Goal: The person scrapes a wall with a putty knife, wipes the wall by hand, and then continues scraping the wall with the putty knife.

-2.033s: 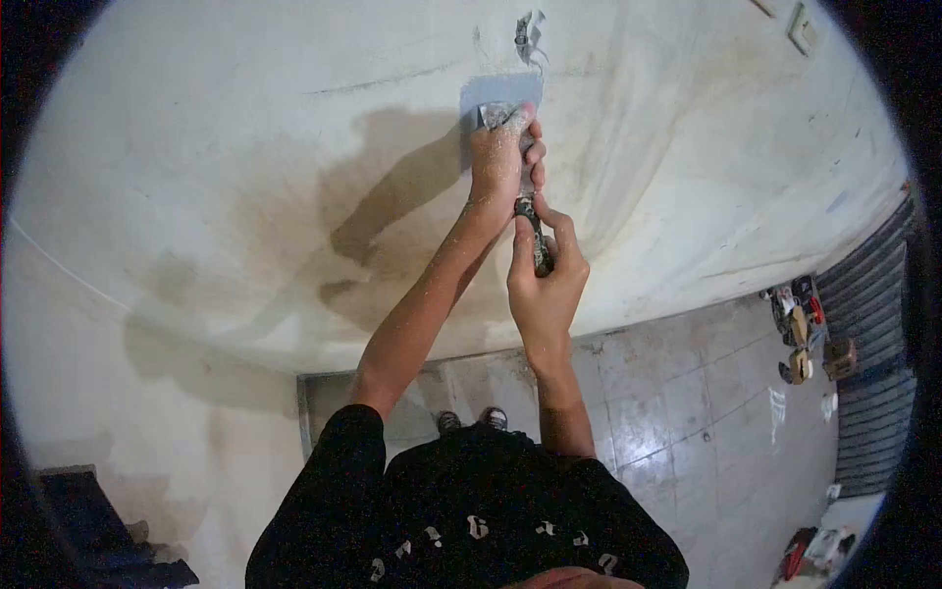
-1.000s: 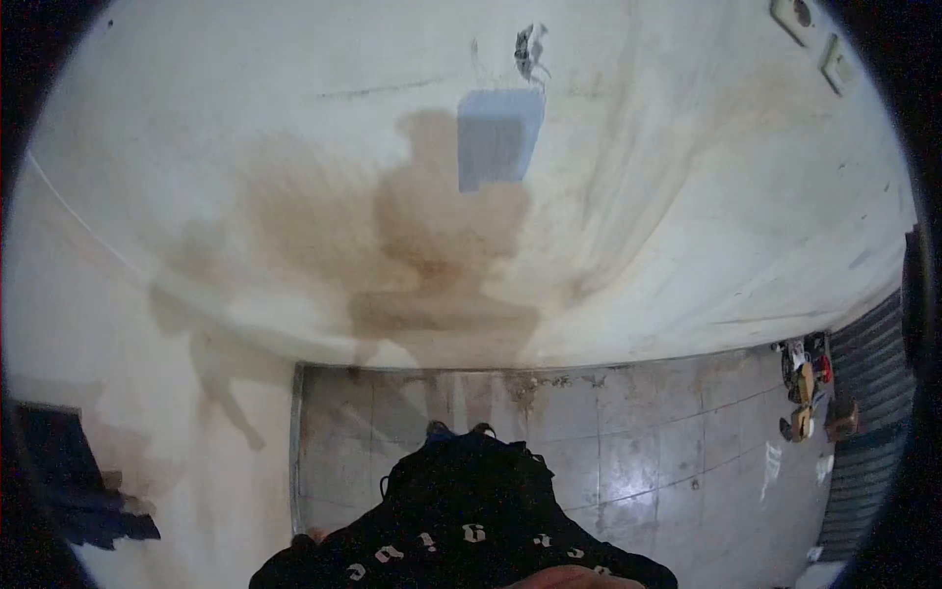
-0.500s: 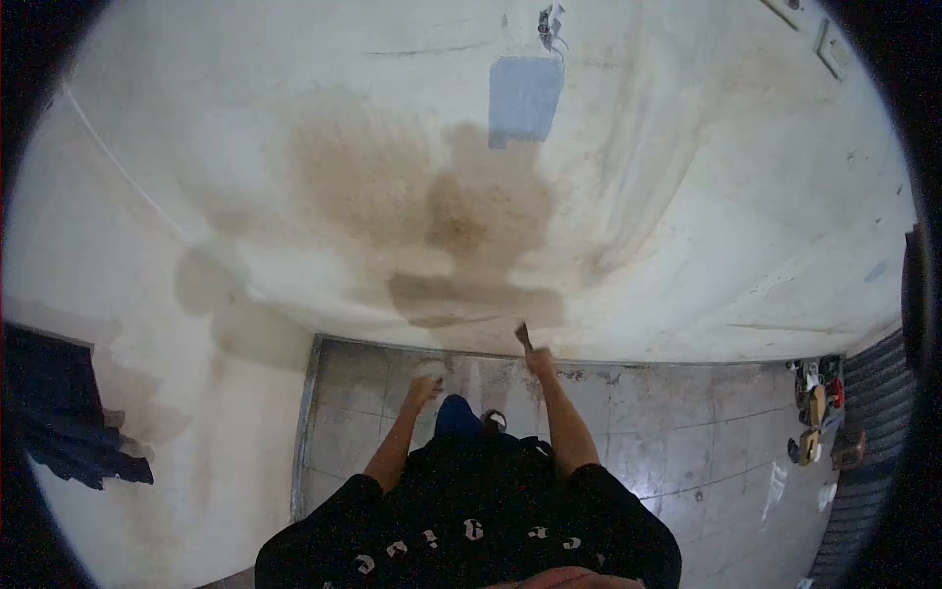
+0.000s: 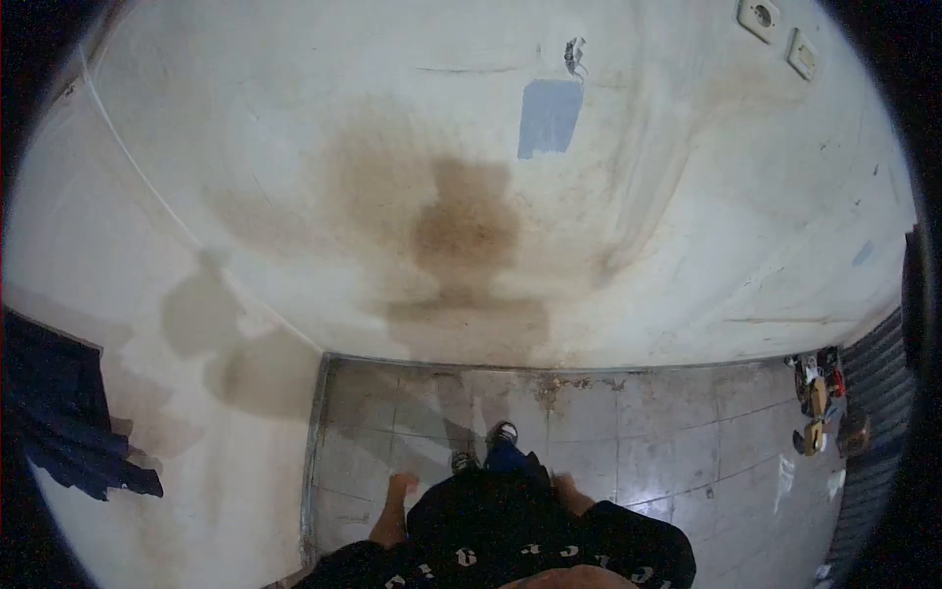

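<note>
My left hand (image 4: 402, 485) hangs low beside my body, over the tiled floor; its fingers are too small and blurred to make out. On the other side, my right hand (image 4: 564, 485) is down close to my dark clothing, partly hidden, and whatever it holds does not show. Both hands are away from the stained wall (image 4: 687, 245), which has a grey-blue patch (image 4: 549, 118) beneath a small opening with wires (image 4: 575, 57).
Dark cloth (image 4: 69, 422) hangs at the left wall. Shoes and other items (image 4: 816, 402) lie at the right by a corrugated shutter (image 4: 871, 412). A socket (image 4: 759, 17) and a switch (image 4: 802, 54) sit high on the wall. Debris (image 4: 559, 385) lies along the wall's base.
Both hands have dropped back from near the wall toward my body. The scraper-like tool seen in my right hand no longer shows. My feet and the view have shifted.
</note>
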Demonstrator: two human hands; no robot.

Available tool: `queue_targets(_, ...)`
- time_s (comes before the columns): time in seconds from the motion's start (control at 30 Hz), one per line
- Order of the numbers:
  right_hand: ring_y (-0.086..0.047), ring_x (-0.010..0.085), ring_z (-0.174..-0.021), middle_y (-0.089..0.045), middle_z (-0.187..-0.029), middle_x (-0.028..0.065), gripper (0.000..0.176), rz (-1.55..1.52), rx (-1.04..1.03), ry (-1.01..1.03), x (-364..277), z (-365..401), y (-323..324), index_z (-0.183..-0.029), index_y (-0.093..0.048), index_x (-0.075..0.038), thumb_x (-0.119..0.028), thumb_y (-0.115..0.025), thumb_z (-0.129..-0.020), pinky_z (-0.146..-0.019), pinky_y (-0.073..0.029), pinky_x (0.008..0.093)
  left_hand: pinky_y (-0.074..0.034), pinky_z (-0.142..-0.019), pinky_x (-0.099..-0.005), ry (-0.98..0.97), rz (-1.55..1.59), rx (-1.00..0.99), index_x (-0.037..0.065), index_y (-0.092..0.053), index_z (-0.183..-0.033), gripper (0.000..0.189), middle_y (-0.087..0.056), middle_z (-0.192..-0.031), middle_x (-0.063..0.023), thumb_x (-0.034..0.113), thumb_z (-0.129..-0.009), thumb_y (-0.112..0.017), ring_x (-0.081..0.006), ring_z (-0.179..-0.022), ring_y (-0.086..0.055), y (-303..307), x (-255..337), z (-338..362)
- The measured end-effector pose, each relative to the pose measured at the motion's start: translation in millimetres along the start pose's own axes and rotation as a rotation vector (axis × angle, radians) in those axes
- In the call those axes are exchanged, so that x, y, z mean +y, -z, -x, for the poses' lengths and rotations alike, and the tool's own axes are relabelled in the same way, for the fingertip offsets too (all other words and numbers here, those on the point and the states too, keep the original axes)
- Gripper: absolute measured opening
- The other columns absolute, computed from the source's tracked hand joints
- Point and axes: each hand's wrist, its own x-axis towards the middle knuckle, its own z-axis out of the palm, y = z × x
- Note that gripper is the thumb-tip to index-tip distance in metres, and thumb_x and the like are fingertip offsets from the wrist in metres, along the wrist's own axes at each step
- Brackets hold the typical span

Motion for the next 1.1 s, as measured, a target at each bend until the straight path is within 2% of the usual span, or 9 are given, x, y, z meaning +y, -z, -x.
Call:
queue_targets(0.07,-0.067,0.0340,-0.077,-0.067,-0.075,0.0153,0.035,-0.018,0.007,-0.190,27.4,62.7,-21.7,-0.075,-0.068,-0.005,-0.040,-0.066,-0.076,-0.069,-0.051,0.0474,-0.053,-0.071,-0.0445,0.118,0.035,0.001,0.011,-0.063,-0.112,0.050,-0.063,-0.113,-0.0160,0.052,-0.085,-0.054,-0.0299,-0.084,-0.064,-7.4,-10.5,90.2)
queue_targets(0.13,-0.067,0.0343,-0.077,-0.067,-0.075,0.0151,0.036,-0.052,0.017,-0.302,40.6,112.2,-38.2,-0.076,-0.068,-0.005,-0.040,-0.065,-0.076,-0.068,-0.051,0.0473,-0.053,-0.072,-0.0448,0.574,0.267,-0.237,0.010,-0.064,-0.110,0.048,-0.064,-0.110,-0.0155,0.051,-0.086,-0.054,-0.0301,-0.084,-0.065,-18.4,-28.3,143.3)
queue_targets(0.23,-0.066,0.0348,-0.075,-0.067,-0.075,0.0149,0.037,-0.118,0.060,-0.381,39.0,151.5,-52.0,-0.077,-0.068,-0.005,-0.042,-0.065,-0.077,-0.066,-0.051,0.0472,-0.053,-0.073,-0.0452,0.755,0.333,-0.333,0.010,-0.065,-0.107,0.046,-0.065,-0.106,-0.0148,0.049,-0.086,-0.053,-0.0304,-0.084,-0.065,-19.3,-32.7,165.5)
queue_targets(0.43,-0.066,0.0357,-0.073,-0.067,-0.076,0.0145,0.039,-0.202,0.325,-0.389,2.0,143.4,-56.5,-0.079,-0.068,-0.005,-0.044,-0.064,-0.078,-0.063,-0.051,0.0470,-0.052,-0.075,-0.0461,0.640,0.293,-0.311,0.008,-0.067,-0.100,0.042,-0.067,-0.097,-0.0132,0.045,-0.087,-0.053,-0.0311,-0.083,-0.065,-24.0,-37.0,108.5)
queue_targets(0.57,-0.065,0.0364,-0.071,-0.067,-0.076,0.0142,0.040,-0.112,0.583,-0.114,-63.3,58.5,-9.1,-0.080,-0.068,-0.006,-0.045,-0.063,-0.079,-0.062,-0.051,0.0469,-0.051,-0.077,-0.0464,0.163,-0.079,-0.211,0.007,-0.067,-0.096,0.042,-0.068,-0.094,-0.0126,0.045,-0.087,-0.053,-0.0319,-0.085,-0.065,-16.0,-40.2,-12.3)
queue_targets(0.6,-0.067,0.0339,-0.071,-0.067,-0.076,0.0169,0.047,-0.092,0.414,0.012,-92.3,29.6,22.3,-0.079,-0.067,-0.002,-0.050,-0.065,-0.077,-0.059,-0.052,0.0444,-0.051,-0.078,-0.0463,0.062,-0.096,-0.170,0.006,-0.066,-0.096,0.043,-0.068,-0.096,-0.0128,0.046,-0.087,-0.052,-0.0325,-0.086,-0.066,4.9,-39.2,-59.4)
queue_targets(0.7,-0.055,0.0142,-0.046,-0.059,-0.063,0.0057,0.027,-1.018,0.321,0.546,-241.7,99.6,156.6,-0.074,-0.059,0.001,-0.023,-0.067,-0.085,-0.039,-0.041,0.0279,-0.050,-0.068,-0.0349,0.315,1.511,0.013,0.007,-0.066,-0.094,0.044,-0.068,-0.088,-0.0054,0.050,-0.087,-0.057,-0.0190,-0.077,-0.064,69.7,0.4,-184.9)
queue_targets(0.9,-0.052,0.0100,-0.046,-0.060,-0.067,0.0054,0.027,-1.194,0.281,0.849,-414.9,228.8,321.5,-0.108,-0.053,-0.004,-0.019,-0.066,-0.090,-0.039,-0.038,0.0242,-0.046,-0.086,-0.0339,-0.041,1.724,0.101,0.007,-0.062,-0.113,0.048,-0.065,-0.106,-0.0043,0.050,-0.094,-0.051,-0.0174,-0.098,-0.060,418.7,218.6,-287.0)
queue_targets(1.1,-0.042,0.0043,-0.046,-0.055,-0.065,0.0012,0.043,-1.176,0.448,1.112,-459.4,264.6,374.1,-0.134,-0.048,-0.005,-0.015,-0.061,-0.094,-0.040,-0.032,0.0217,-0.046,-0.088,-0.0306,-0.443,1.761,0.135,0.007,-0.060,-0.117,0.044,-0.064,-0.107,-0.0044,0.043,-0.094,-0.053,-0.0136,-0.102,-0.060,533.9,291.3,-323.0)
